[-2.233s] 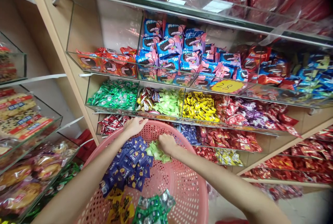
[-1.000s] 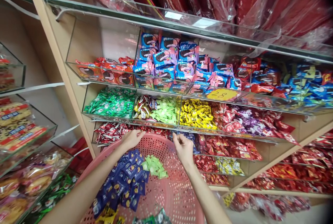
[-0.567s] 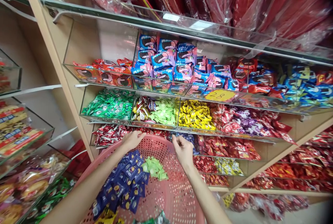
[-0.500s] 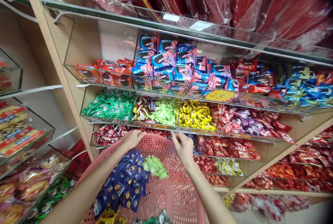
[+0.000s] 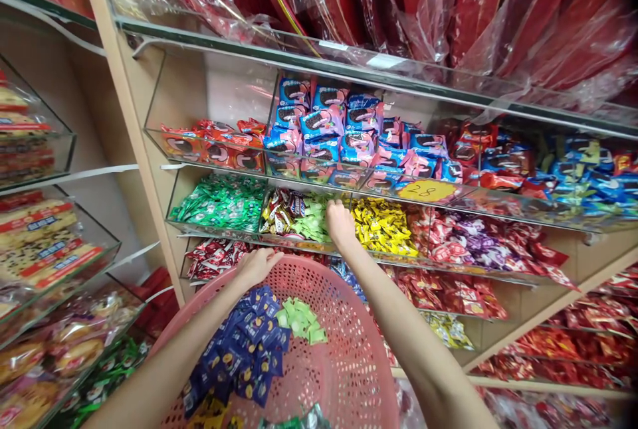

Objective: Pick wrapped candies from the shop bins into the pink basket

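Note:
My left hand point(image 5: 256, 266) is closed on the far rim of a pink perforated plastic basket point(image 5: 369, 349). In the basket lie a heap of dark blue candy packets point(image 5: 239, 349), a small pile of light green candies point(image 5: 302, 319), some yellow packets point(image 5: 209, 414) and green ones point(image 5: 296, 419) near the bottom edge. My right hand point(image 5: 341, 224) is at the shelf, over the right edge of a bin of light green candies point(image 5: 313, 220), beside the yellow candies point(image 5: 383, 226). Its fingers are curled, and whatever they hold is hidden.
Glass shelf fronts run above and below my right hand. A bin of green candies point(image 5: 222, 203) stands to its left, red and purple candies point(image 5: 478, 240) to its right. Blue and pink cookie packs point(image 5: 323, 123) fill the shelf above, with a yellow price tag point(image 5: 427, 190). A wooden upright point(image 5: 124, 117) stands left.
My right hand has left the basket's rim and moved up to the light green candy bin. My left hand keeps its hold on the rim. The view has shifted slightly.

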`<state>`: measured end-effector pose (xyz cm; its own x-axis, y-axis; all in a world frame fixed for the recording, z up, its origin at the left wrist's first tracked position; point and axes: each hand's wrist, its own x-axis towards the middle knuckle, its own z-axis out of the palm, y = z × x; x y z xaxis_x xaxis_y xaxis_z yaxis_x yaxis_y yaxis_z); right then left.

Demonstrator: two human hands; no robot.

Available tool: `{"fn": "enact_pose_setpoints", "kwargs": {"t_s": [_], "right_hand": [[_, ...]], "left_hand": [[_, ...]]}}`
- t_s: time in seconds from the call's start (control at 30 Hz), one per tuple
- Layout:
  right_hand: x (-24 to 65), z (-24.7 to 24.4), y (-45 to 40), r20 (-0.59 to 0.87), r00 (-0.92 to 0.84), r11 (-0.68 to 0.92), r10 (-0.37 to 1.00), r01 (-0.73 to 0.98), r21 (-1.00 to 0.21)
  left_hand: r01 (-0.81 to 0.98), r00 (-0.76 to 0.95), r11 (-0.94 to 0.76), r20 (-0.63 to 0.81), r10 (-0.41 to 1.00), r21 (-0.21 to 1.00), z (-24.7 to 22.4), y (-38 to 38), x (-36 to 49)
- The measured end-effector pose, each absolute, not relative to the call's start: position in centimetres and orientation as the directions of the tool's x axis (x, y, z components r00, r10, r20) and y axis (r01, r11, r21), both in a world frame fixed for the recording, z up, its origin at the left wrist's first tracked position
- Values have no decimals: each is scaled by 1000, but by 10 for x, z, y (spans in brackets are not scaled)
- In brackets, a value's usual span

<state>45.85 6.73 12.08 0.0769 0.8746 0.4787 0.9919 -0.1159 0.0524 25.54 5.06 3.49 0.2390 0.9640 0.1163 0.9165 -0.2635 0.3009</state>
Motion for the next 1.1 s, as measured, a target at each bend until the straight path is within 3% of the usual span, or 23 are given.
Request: {"fn": "enact_pose_setpoints", "kwargs": {"t_s": [0.57,0.7,0.8,0.87,0.93,1.0,1.1], "right_hand": [[455,120,62,520,87,-122,850,992,34],[455,125,45,596,70,-28,800,996,-80],[457,128,31,696,64,178,715,946,-270],[457,129,22,727,114,345,677,824,-450],[455,129,13,655,201,443,729,590,-675],[451,129,2,483,234,420,844,272,-866],[447,130,-11,259,144,276,955,-109,-955]], "left_hand": [[910,234,-261,120,965,321,33,49,255],[913,230,-255,114,967,320,34,49,255],[914,225,-249,111,968,320,34,50,255],[913,229,-251,105,968,321,33,51,255],[913,233,-253,101,967,319,32,52,256],[915,234,-255,103,967,314,31,53,257],[918,236,-260,115,965,301,31,53,258]]}}
